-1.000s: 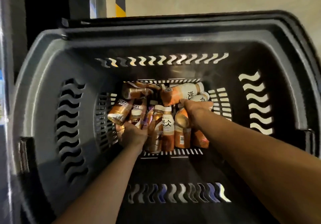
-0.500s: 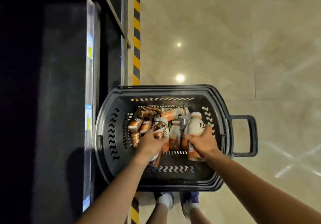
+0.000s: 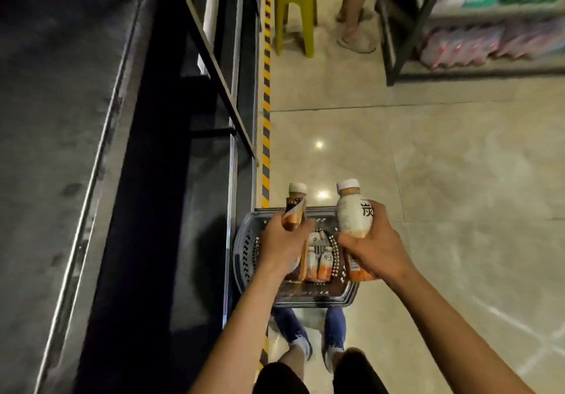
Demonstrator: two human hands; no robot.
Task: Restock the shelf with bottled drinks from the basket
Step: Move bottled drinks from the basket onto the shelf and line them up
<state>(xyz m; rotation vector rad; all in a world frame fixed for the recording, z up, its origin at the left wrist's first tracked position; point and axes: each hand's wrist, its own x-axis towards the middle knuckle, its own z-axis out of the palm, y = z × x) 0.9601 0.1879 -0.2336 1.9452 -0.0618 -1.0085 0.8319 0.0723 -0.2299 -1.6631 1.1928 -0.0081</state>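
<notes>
The left hand (image 3: 282, 248) is wrapped round the middle of a slim brown bottle (image 3: 295, 210), thumb and fingers curled over its label and the white cap pointing away. The right hand (image 3: 377, 256) grips a fatter white-and-orange bottle (image 3: 354, 213) the same way, thumb across the waist. Both bottles are lifted clear above the basket (image 3: 244, 259), which sits on the floor (image 3: 428, 179) just beside the dark shelf (image 3: 214, 57) on the left. More bottles (image 3: 321, 262) lie jumbled in the bottom of the basket. These look like full plastic drinks, so I'd judge each one fairly weighty for one hand but stiff enough not to buckle under a firm squeeze. The shrink-wrap labels are glossy and probably a bit slippery, and the brown one's label seems to be peeling near the shoulder. A hold round the body, below the shoulder, is safer than pinching the cap. A drop would likely dent a bottle, not break it, but it would roll on that smooth floor
</notes>
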